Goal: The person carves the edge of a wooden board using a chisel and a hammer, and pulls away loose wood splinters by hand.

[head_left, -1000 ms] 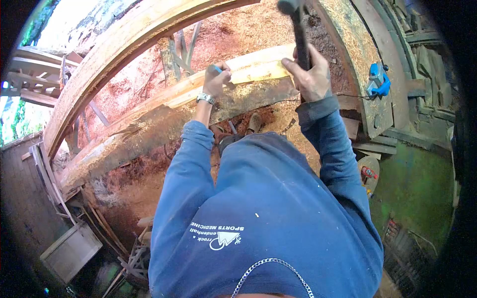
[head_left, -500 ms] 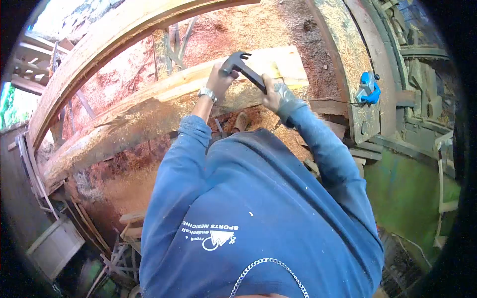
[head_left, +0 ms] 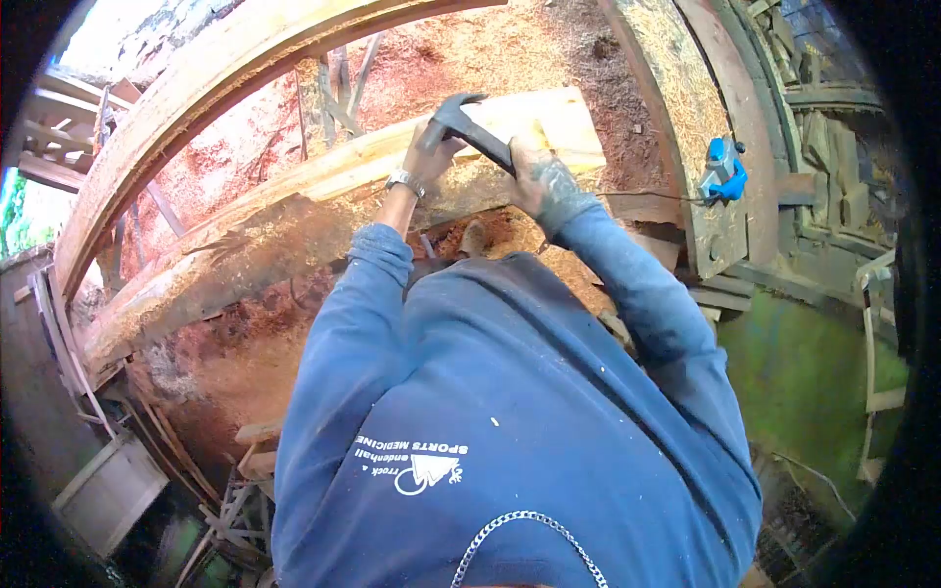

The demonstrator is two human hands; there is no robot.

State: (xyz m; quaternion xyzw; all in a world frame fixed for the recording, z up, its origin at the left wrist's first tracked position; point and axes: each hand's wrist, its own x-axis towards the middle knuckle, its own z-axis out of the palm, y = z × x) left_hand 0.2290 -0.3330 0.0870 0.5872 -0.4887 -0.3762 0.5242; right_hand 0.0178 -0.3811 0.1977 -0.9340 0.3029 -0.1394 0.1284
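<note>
My right hand is wrapped round the dark handle of a claw hammer. The hammer's head lies over the fingers of my left hand, which are closed; the head hides what they hold. A wristwatch is on my left wrist. Both hands are above a pale wooden board, near its right end. The board rests along a rough, dark-edged timber strewn with sawdust.
A curved beam arches across the upper left. On a sawdust-covered plank at the right sits a blue power tool with a cable. Sawdust covers the ground. Scrap wood is stacked at the far right.
The hammer has come down from the upper right to my left hand, with my right hand moving left and down. The blue item seen earlier in my left hand is now hidden.
</note>
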